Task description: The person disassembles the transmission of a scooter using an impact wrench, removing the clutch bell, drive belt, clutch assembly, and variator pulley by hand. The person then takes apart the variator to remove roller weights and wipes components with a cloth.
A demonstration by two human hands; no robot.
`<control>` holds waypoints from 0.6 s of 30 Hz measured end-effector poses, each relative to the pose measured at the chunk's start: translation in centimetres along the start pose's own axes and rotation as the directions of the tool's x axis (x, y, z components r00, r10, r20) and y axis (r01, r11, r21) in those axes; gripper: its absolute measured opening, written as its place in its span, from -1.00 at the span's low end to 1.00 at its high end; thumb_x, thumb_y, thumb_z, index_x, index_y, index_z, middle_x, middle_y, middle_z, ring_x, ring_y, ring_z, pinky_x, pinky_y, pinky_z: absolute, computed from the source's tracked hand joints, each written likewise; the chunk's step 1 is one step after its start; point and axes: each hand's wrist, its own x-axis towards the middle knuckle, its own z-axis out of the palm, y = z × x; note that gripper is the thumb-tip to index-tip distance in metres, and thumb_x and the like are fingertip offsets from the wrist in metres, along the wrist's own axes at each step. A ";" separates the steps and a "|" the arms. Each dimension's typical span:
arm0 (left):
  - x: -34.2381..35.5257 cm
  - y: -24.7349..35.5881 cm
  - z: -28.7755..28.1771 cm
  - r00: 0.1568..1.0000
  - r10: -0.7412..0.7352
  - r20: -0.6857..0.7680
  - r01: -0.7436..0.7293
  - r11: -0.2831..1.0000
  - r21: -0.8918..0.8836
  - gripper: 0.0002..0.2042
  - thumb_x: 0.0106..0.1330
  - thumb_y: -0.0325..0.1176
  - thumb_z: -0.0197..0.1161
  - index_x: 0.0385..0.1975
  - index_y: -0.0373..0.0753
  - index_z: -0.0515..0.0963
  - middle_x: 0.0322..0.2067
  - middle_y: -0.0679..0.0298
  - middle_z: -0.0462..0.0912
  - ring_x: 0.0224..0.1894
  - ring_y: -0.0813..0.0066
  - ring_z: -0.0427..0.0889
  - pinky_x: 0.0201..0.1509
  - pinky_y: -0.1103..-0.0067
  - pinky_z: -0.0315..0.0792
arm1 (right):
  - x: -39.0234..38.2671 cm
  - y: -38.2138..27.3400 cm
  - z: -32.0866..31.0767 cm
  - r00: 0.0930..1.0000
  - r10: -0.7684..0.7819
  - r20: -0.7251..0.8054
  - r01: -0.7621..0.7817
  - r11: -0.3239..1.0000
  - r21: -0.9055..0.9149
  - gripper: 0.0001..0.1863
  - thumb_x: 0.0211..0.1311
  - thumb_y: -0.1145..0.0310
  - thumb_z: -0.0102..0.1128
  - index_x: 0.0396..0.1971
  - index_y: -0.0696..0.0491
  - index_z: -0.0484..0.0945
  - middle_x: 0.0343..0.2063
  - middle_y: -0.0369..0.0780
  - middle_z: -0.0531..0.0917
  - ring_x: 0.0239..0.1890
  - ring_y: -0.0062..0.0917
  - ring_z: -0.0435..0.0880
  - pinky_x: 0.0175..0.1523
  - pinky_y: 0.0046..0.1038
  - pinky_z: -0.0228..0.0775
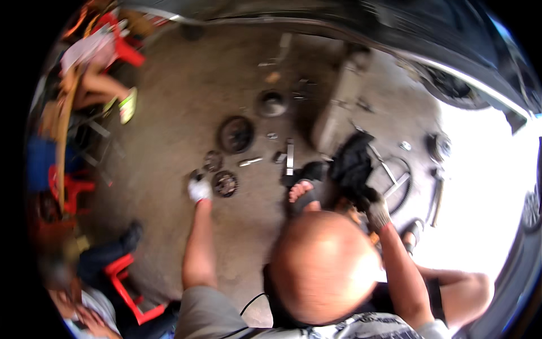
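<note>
My left hand [199, 189], in a white work glove, reaches down to the floor on the left. It is close beside a dark toothed ring-shaped part [226, 184] and a smaller round metal part [213, 161]. Its fingers look dark and blurred, so I cannot see whether they grip anything. My right hand [377, 210], in a greyish glove, is at the lower end of a bundled black cloth [353, 164]. Those fingers merge with the dark cloth, and their grip is hidden. Just beyond the left-hand parts lies a large dark wheel-like disc [236, 134].
A round metal part [272, 104], a silver rod [250, 162] and a flat metal bar [290, 157] lie ahead. On the right are a thin ring [402, 186] and a hammer-like tool [437, 198]. People sit at the left near red stools [127, 288]. A vehicle [451, 39] borders the far side.
</note>
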 end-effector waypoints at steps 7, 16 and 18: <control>-2.9 7.2 -4.1 0.986 0.112 0.122 -0.110 0.994 -0.022 -0.58 0.34 -0.70 0.04 0.22 -0.43 0.42 0.14 0.11 0.56 0.14 0.33 0.55 0.32 0.45 0.37 | 0.3 -9.2 -4.9 0.934 -0.012 -0.357 0.036 0.998 0.058 -0.78 0.38 0.28 0.16 -0.16 0.10 0.66 -0.58 -0.32 0.56 -0.61 -0.69 0.44 -0.54 -0.60 0.26; -12.8 23.0 3.5 0.892 0.285 0.352 -0.312 0.950 0.020 -0.65 0.37 -0.52 0.20 0.12 -0.50 0.46 0.10 0.05 0.59 0.10 0.24 0.54 0.24 0.42 0.36 | 0.9 -3.7 -1.6 0.877 -0.384 -0.289 0.230 0.863 -0.449 -0.69 0.22 0.37 0.22 -0.03 0.05 0.59 -0.27 -0.05 0.70 -0.21 -0.14 0.69 -0.08 -0.28 0.55; -13.4 25.0 2.9 0.798 0.375 0.473 -0.413 0.910 -0.024 -0.65 0.39 -0.44 0.20 0.12 -0.45 0.49 0.06 0.08 0.61 0.11 0.28 0.53 0.25 0.44 0.34 | 1.2 -3.9 1.3 0.891 -0.411 -0.196 0.202 0.742 -0.640 -0.55 0.10 0.40 0.23 0.06 0.06 0.53 -0.11 0.01 0.63 -0.04 -0.06 0.65 0.03 -0.21 0.54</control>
